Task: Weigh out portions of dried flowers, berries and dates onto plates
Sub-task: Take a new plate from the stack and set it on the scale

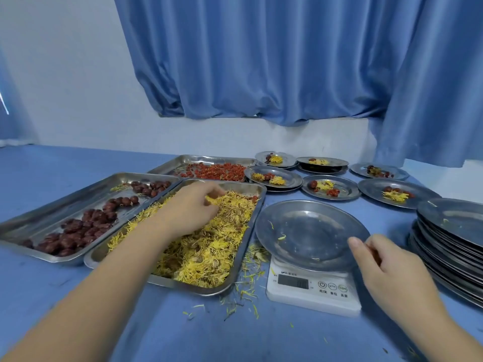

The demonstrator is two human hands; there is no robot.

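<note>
**Flowers (203, 246): tuft in L hand (193, 207), plate (308, 231) lies to the R**

The flowers fill the mid tray (251, 231). Its long axis runs from near me to far, leaning a bit R. My L hand is at the far end, palm down, fingers curled into the heap and closed on a small tuft of yellow petals.

The plate for this portion sits on the scale (311, 291), just beside the tray's R wall. So the tuft has to go R and a little toward me, over that wall. The plate is bare apart from a few stray petals.

My R hand (384, 265) is the nearer one to the plate. Its thumb lies at the near-R rim w/ the other fingers curled beside it. I can't tell if they clamp the rim or only steady it. As I judge it, L carries and R steadies. The scale readout is too blurred to read.

Counts:
- 3 trays: flowers in the mid one, dates (78, 231) to the L, berries (217, 172) at the back.
- 6 filled plates (347, 186) behind the scale, in 2 rows of 3, ea. w/ yellow and red bits.
- 1 stack (454, 218) of spare plates at far R; too many edges to count.
- 1 scale w/ 1 plate on it.
- Loose petals (248, 278) lie on the cloth (235, 335) btw. tray and scale, and in front of both.
</note>
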